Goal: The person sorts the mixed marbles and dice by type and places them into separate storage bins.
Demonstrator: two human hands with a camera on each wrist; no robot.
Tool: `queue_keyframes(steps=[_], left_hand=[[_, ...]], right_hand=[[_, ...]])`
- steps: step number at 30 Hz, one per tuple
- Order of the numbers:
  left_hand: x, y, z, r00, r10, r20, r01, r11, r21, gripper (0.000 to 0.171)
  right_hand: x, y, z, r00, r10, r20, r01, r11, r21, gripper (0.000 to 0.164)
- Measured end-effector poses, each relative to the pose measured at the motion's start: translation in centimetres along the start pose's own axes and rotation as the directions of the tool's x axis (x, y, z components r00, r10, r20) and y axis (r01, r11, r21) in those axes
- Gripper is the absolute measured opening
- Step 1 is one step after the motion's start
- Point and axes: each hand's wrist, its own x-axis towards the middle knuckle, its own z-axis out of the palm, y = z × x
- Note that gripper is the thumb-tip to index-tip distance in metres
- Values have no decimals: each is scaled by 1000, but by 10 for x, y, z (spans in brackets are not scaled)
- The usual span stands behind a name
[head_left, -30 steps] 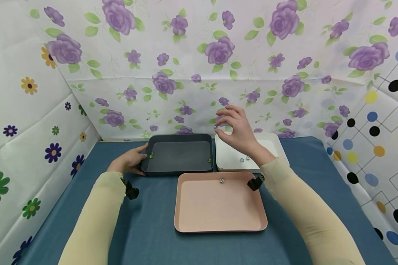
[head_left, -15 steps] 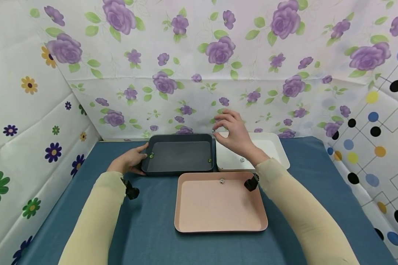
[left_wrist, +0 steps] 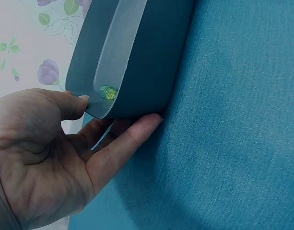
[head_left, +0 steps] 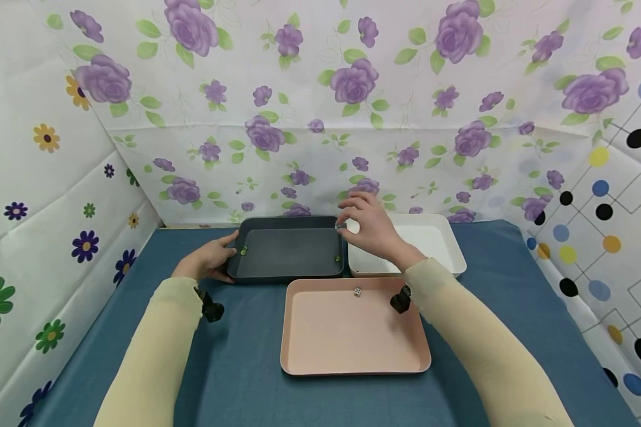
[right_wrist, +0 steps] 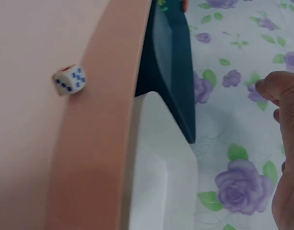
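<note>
My left hand (head_left: 207, 258) grips the left side of the dark grey tray (head_left: 291, 277). In the left wrist view, its thumb lies at the rim and its fingers are against the outer wall. Near that end inside is a green glass marble (left_wrist: 108, 92); another green marble (head_left: 338, 258) lies by the right wall. Above the dark tray's right rim, my right hand (head_left: 371, 225) pinches a small glassy, marble-like thing (head_left: 340, 226) between thumb and forefinger. The right wrist view shows part of this hand, but not what it holds.
A white tray (head_left: 432, 237) stands to the right, partly covered by the right hand and forearm. In front is a pink tray (head_left: 355, 372) with one white die (head_left: 357, 292) near its back wall. Blue cloth (head_left: 235, 367) covers the table; a flowered sheet (head_left: 310, 160) hangs behind.
My right hand has moved down and slightly left with the small glassy thing, toward the dark tray's right rim. It now covers the dice seen in the white tray. The left hand stays still.
</note>
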Motion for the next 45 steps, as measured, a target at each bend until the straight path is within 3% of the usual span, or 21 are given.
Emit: queue_keyframes(steps=[8,17,28,40,45], left_hand=[[0,1,1,1000,-1,-5,1,1000,4,66],[-1,1,1,1000,2,-5,-2,1000,8,66],[0,1,1,1000,-4,-7,4,1000,0,66],[-1,0,1,1000,1,-5,-1,1000,10,66],[0,0,1,1000,4,-5,-4,1000,17,66]], right_hand=[[-7,-5,15,983,52,175,-44,998,-47,4],[-12,-8,30,953,79,294,-53,994,-95,7],[-16,-6,40,936,86,340,-41,990,-137,8],[-18,-7,40,941,83,329,-49,993,-108,11],[-17,-7,34,954,67,292,-38,994,-107,11]])
